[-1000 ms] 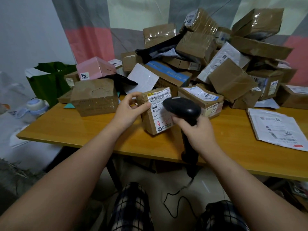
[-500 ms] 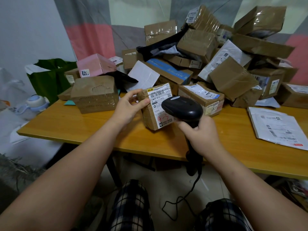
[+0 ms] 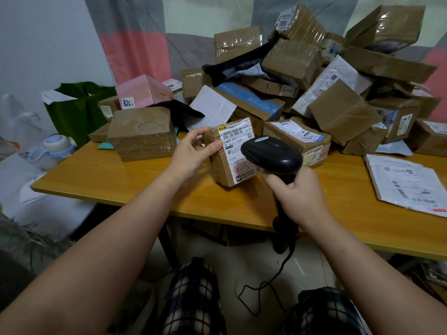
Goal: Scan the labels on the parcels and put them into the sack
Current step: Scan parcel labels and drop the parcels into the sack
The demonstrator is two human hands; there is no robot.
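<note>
Pinching the small parcel with the left hand, laying the thumb across its front face beside the label and curling the fingers over its top left corner. Tilting it back, apparently with its lower edge resting on the table, just in front of the parcel heap. Clenching the right hand round the handle of the black scanner, holding its rounded, glossy head close in front of the label and covering the label's right side from this angle. Trailing a thin black cable from the foot of the handle down to the pale floor.

Showing, on the white label, a barcode, printed text and red handwriting, stuck to plain brown cardboard wrapped in clear tape. Piling up behind: creased brown cartons, many shiny with tape, a blue-striped box and dark plastic mailers, all leaning on one another. Sitting at the left, a brown carton with a scalloped perforation and a pink box behind it. Lying flat at the right, well apart from both hands, a white mailer.

Working at a smooth, orange-toned wooden tabletop, against a backdrop of grey, pink and pale panels. Standing past the table's left end, a green bag.
</note>
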